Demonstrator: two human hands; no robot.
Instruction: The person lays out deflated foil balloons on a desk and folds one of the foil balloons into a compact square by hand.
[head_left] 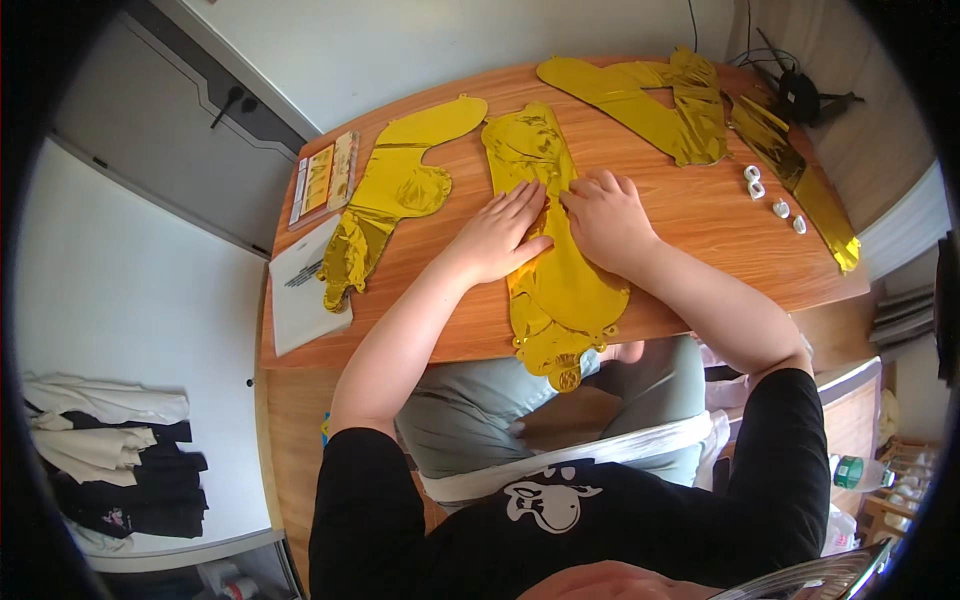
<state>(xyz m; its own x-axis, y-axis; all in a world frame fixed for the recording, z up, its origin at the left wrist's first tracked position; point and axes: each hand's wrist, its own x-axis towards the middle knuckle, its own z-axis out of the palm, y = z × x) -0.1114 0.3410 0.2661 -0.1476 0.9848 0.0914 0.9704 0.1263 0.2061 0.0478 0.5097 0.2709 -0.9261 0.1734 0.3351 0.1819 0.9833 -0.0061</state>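
A long gold foil balloon (545, 290) lies flat down the middle of the wooden table (700, 215), its lower end hanging over the near edge. My left hand (500, 235) presses flat on its left side, fingers spread. My right hand (605, 220) presses flat on its right side, beside the left hand. Neither hand grips anything.
Another gold foil balloon (395, 195) lies left of it, one more (650, 100) at the back, and a gold strip (800, 180) at the right. Small white pieces (770, 195) sit near the strip. A white packet (300, 290) and a flat package (325, 178) lie at the left edge.
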